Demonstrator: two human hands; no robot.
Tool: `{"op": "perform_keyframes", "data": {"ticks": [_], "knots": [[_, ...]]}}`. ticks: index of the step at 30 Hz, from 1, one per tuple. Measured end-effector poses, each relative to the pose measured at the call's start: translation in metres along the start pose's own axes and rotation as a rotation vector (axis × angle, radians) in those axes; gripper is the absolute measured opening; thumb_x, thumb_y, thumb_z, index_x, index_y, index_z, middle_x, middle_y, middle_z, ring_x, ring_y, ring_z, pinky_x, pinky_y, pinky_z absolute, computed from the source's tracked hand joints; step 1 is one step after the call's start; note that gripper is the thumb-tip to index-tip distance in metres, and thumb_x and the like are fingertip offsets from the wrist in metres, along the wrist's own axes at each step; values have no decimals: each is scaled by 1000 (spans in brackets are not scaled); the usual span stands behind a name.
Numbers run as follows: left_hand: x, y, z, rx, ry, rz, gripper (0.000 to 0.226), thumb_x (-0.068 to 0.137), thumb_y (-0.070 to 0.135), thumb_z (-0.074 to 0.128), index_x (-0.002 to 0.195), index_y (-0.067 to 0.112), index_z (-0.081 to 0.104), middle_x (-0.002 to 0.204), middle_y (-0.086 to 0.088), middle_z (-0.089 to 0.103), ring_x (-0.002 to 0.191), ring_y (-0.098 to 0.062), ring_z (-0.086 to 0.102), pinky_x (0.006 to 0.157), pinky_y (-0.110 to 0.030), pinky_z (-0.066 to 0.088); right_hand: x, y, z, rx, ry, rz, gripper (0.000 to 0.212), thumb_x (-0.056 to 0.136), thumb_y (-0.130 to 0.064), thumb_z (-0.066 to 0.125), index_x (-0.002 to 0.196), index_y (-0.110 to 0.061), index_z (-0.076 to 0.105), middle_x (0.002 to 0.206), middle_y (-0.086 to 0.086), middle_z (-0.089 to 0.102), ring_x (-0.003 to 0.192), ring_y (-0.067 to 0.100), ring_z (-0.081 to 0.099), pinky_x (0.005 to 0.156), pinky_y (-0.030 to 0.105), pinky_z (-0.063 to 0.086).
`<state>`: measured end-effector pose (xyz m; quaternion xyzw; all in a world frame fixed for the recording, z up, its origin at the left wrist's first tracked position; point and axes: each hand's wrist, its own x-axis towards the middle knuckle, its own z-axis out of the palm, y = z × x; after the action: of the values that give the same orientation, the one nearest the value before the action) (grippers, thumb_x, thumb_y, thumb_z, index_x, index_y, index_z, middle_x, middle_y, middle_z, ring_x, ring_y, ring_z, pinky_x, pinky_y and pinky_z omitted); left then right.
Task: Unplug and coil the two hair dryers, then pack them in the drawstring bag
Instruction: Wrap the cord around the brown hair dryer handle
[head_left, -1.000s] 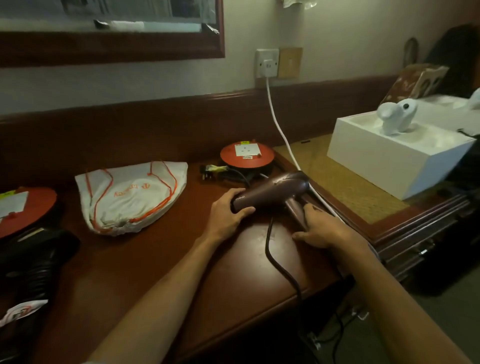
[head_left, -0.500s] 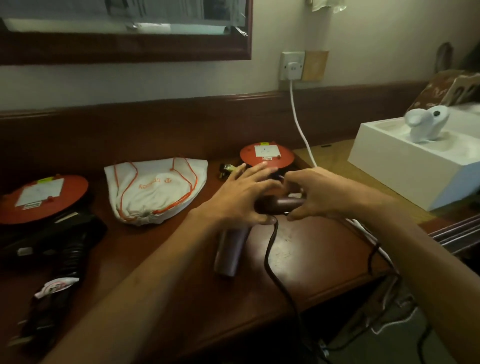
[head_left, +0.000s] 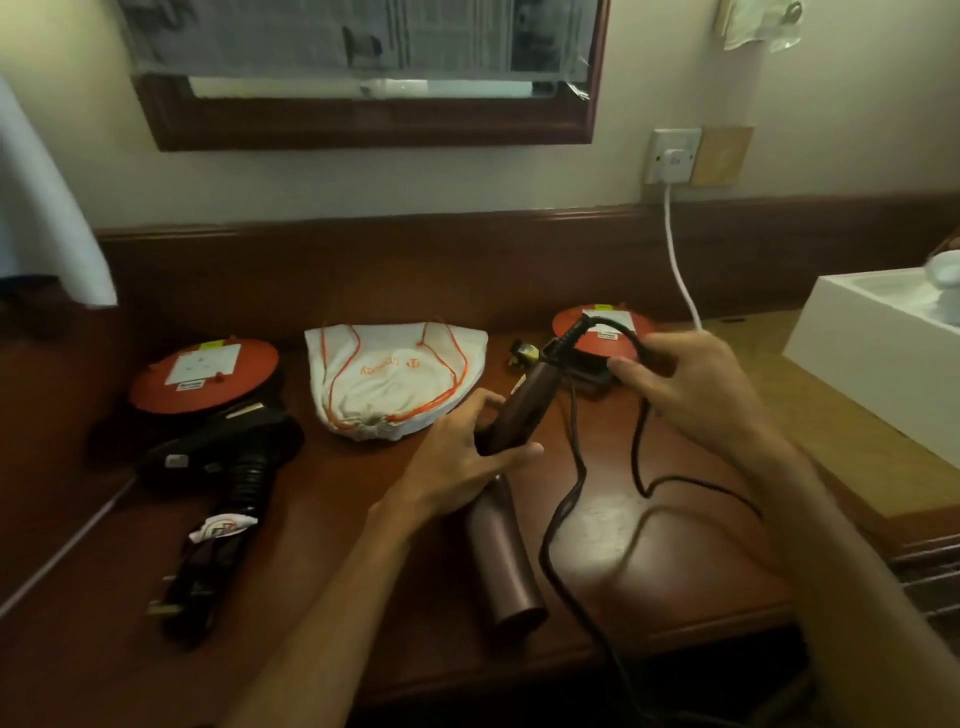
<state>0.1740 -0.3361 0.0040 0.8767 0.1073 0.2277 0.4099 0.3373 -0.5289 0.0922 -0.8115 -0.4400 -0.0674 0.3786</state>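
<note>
Left hand (head_left: 457, 457): the folded handle of the brown hair dryer (head_left: 511, 561) is gripped, with fingers and thumb curled around it.
Brown hair dryer: its barrel is laid on the wooden surface (head_left: 363, 597), nozzle end toward the camera; the handle is tilted up and away.
Right hand (head_left: 691, 384): the black cord (head_left: 563, 499) is pinched between curled fingers near where it leaves the handle.
Black cord: it is looped loosely over the surface and is trailed off the front edge.
Black hair dryer (head_left: 223, 462): it is laid at the left, its cord seemingly bundled alongside, though this is dimly seen.
Drawstring bag (head_left: 395, 384): white with orange cords, it is laid flat behind the hands, apart from both dryers.
</note>
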Motion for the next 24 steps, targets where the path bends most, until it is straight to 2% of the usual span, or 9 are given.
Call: {"op": "perform_keyframes", "data": {"ticks": [6,9,11,13,15,17,19,21,24], "knots": [[-1,-12,-2,-73,180,-25,47,77,55,78,111,34,54,105,13,73,96,4,69,82,-16,55,-55,-4,68,462,-99,130,14,101,-11,56,91,-4,63,81,20,68,67,27,69,58,28,57],[0,-12,-2,-55,191,-6,47,77,54,78,113,37,53,103,17,70,96,8,66,78,-7,49,-67,-13,95,367,-141,106,15,101,-13,57,106,-26,64,86,-5,71,78,8,69,71,24,56],[1,-16,-2,-59,249,13,47,79,54,77,116,37,54,106,14,70,100,2,67,82,-11,52,-72,-16,106,190,-120,37,38,102,-16,55,130,-42,50,96,-30,60,92,-14,58,89,14,46],[2,-20,-4,-93,297,0,49,80,55,75,121,37,55,112,10,72,105,-5,68,88,-21,56,-74,-19,113,113,-134,14,51,104,-15,50,146,-41,37,101,-39,48,99,-26,46,101,18,37],[4,-24,-3,-105,307,-9,52,82,56,74,125,34,57,113,9,72,107,-6,69,93,-32,58,-73,-18,120,163,-133,-29,51,104,-15,50,146,-40,39,101,-31,57,97,-15,55,88,15,46],[7,-27,0,-59,326,-2,54,84,63,69,128,33,58,107,19,71,106,-6,68,103,-45,52,-71,-13,127,142,-105,-118,43,102,-23,48,144,-31,52,94,-14,65,84,5,62,70,30,54],[10,-28,3,26,334,-1,62,85,72,57,130,31,58,103,27,69,111,-6,67,121,-58,27,-68,-6,132,100,-88,-163,37,101,-27,47,137,-26,60,88,-9,66,74,11,62,61,41,53],[13,-30,6,81,323,-15,72,86,78,47,137,28,57,112,25,69,120,-6,63,125,-59,10,-66,-4,133,30,-92,-185,34,101,-28,48,130,-24,65,86,-6,71,70,15,65,56,44,53],[13,-28,7,80,282,-45,78,86,85,33,142,35,51,120,31,60,124,11,48,126,-57,7,-63,-8,127,-156,-83,-239,34,96,-28,50,123,-21,70,82,-4,73,65,19,66,47,37,52]]}}
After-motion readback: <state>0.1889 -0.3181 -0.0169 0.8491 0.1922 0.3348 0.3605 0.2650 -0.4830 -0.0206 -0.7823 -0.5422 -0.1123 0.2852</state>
